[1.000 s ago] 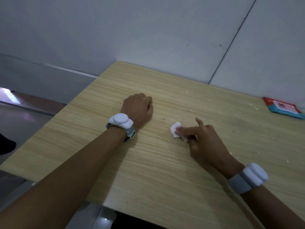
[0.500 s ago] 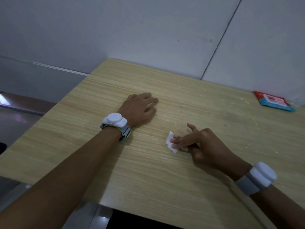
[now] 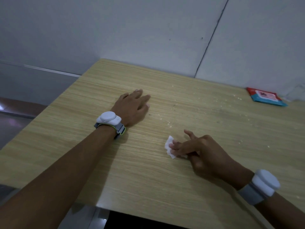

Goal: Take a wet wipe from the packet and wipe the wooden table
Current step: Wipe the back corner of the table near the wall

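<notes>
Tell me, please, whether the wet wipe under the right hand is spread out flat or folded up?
Folded or bunched. The wet wipe shows only as a small wad beneath the right hand's fingers, which press it on the table.

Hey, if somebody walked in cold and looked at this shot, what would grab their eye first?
Probably the right hand, pressing a small folded white wet wipe onto the wooden table near its middle with straight fingers. Next, the left hand resting flat farther back, and the red and blue wipe packet lying at the far right by the wall, with pale crumbs scattered between.
</notes>
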### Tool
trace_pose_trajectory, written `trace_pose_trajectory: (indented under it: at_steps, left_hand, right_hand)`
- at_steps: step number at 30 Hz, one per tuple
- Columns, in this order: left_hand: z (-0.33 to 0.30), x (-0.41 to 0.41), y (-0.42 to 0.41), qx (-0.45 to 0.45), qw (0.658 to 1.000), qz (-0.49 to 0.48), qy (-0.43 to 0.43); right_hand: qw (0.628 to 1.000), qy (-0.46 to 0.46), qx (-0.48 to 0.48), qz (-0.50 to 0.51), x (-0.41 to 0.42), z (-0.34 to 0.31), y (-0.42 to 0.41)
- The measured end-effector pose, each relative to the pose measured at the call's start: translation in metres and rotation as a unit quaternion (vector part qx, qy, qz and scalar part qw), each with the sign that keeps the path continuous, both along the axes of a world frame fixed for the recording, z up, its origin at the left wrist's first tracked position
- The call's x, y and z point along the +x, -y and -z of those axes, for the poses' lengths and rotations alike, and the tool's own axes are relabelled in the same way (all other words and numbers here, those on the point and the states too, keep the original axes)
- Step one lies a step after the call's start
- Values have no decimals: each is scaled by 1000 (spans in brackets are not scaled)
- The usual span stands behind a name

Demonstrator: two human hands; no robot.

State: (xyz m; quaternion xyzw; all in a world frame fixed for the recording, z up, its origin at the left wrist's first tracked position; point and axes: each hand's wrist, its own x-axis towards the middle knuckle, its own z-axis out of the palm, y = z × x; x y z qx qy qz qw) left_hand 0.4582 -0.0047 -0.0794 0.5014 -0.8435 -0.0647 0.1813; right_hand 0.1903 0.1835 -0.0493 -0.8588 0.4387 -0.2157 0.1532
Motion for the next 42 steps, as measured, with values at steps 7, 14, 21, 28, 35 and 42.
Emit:
trace_pose_trajectory:
  at_steps: [7,14,21,28,35,42]
  left_hand:
    - [1,2,2,6,1000,0,-2]
    - [1,1,2,3,1000,-2,-12]
    - [-1,2,0,9,1000,-5,-24]
    - [-2,3,-1,2,999,-3,-35]
    - [-1,3,0,3,999,-7,-37]
    - [2,4,3,-1,999,-4,-34]
  right_hand:
    - [996,-2,-12,88,18,-9,19]
    - [983,42,-3,180,30,-6,19]
    - [955,64,-7,289,55,-11,38]
    - [995,9,-14,95,39,-5,27]
    - [987,-34,-28,152,42,-6,40]
    - [981,-35,-38,185,32,-12,59]
